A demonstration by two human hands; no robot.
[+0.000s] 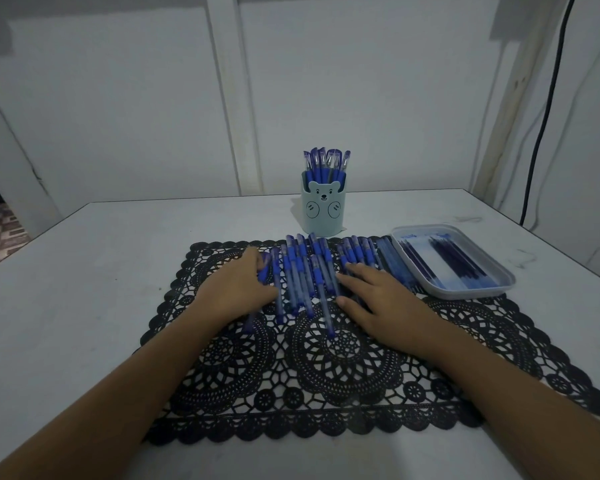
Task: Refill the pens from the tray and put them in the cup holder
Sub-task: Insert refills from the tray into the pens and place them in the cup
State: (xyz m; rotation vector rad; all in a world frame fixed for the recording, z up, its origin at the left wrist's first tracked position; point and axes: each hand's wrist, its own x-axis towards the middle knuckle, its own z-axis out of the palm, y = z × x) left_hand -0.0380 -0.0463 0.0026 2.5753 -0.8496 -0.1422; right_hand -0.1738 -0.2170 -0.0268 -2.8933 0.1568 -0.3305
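Both your hands are on the row of blue pens (305,275), which lies across the far half of the black lace mat (343,375) on the counter (84,306).
Your left hand (238,285) covers the row's left end with its fingers bent down over a pen; it is blurred, so can't tell if it grips. Your right hand (378,299) rests flat on the right part, fingers straight, released. Just right of the row, a grey tray (465,293) overlaps the mat's far right corner, with dark refills (454,261) lying in it. The bear-face cup holder (323,213) stands upright just past the mat's far edge, with capped pens (326,164) upright inside. A black cable (548,98) hangs at far right.
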